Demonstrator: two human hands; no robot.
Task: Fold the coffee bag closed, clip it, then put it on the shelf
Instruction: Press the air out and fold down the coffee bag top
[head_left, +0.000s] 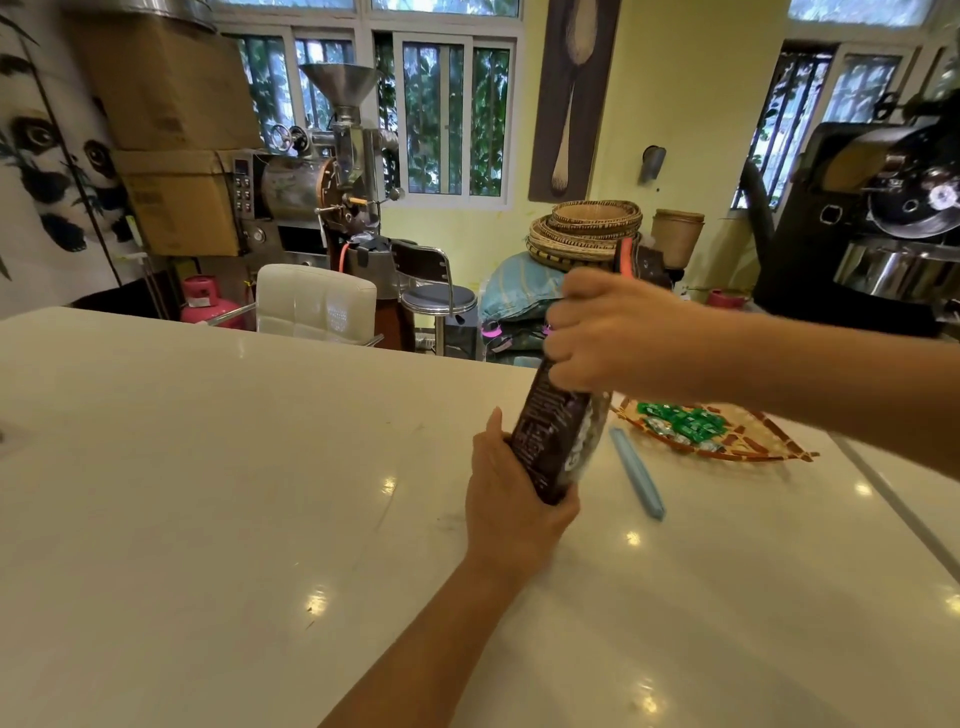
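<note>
Head view: the bag stands tilted at centre frame, its top leaning toward 1 o'clock, its base above the white surface. The left hand grips the bag's lower end; the right hand is closed around its upper part. A red strip protrudes above the right hand. A blue clip lies on the surface just beside the bag at 3 o'clock. A tray of green sweets sits beyond the clip.

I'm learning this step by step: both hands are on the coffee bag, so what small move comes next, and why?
Probably roll the top down with the right hand while the left hand steadies the base. The coffee bag stands upright on the counter with its top pinched but no fold visible yet, and the blue clip lies unused beside it.
</note>
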